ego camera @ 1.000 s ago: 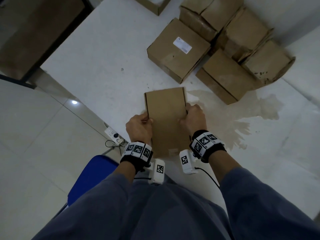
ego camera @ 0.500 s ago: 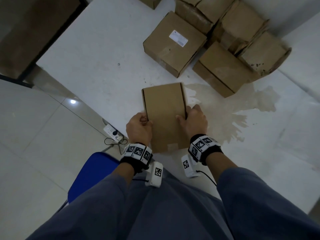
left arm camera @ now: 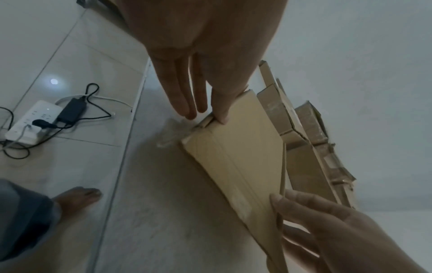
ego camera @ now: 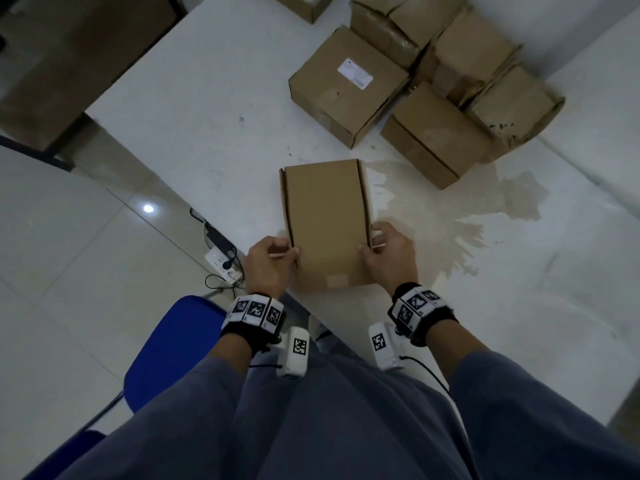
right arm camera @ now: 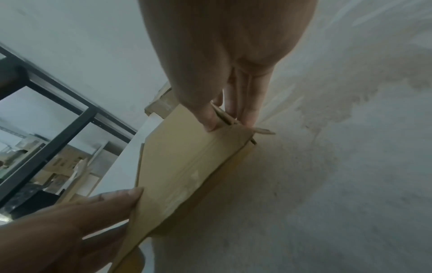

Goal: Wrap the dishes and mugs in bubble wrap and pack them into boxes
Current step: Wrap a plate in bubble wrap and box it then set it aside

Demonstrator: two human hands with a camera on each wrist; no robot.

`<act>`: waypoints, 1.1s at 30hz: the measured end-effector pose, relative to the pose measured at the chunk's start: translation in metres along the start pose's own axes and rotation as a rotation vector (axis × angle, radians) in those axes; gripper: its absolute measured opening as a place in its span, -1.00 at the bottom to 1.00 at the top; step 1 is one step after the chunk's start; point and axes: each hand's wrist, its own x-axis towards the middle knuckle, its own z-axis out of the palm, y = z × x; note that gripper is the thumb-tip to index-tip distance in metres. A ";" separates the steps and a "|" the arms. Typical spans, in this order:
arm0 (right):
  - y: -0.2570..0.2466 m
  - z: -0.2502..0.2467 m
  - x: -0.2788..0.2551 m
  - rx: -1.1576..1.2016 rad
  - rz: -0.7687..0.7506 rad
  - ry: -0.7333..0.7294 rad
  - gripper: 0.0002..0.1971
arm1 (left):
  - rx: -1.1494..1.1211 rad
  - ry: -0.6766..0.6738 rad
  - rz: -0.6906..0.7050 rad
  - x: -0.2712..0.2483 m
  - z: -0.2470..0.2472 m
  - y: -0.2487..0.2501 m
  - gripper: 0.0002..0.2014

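Both hands are working the same cardboard box (ego camera: 325,223), which is lying closed near the front edge of the white tabletop (ego camera: 194,109), long side running away from the person. The left hand (ego camera: 268,263) is pinching the box's left edge, thumb lying on the lid and fingers running down the side wall; from the left wrist camera the fingers (left arm camera: 182,96) are reaching nearly straight down to the corner where a side flap is poking out. The right hand (ego camera: 391,252) is mirroring that on the right edge, thumb pressing on the lid, fingers against the side, and the right wrist view is showing a flap edge caught between thumb and fingers (right arm camera: 251,103). A tan stain (ego camera: 460,209) is spreading over the tabletop just right of the box. Farther back, well apart from the held box, a cluster of closed cartons (ego camera: 446,91) is sitting together, one labelled carton (ego camera: 346,84) showing a white sticker on top. Down on the tiled floor to the left, a power strip (ego camera: 221,261) with plugged cables is lying near a blue chair (ego camera: 173,348).
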 end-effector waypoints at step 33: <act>-0.179 -0.049 0.048 0.176 -0.412 0.286 -0.63 | -0.087 0.130 0.529 0.081 -0.093 0.118 -0.57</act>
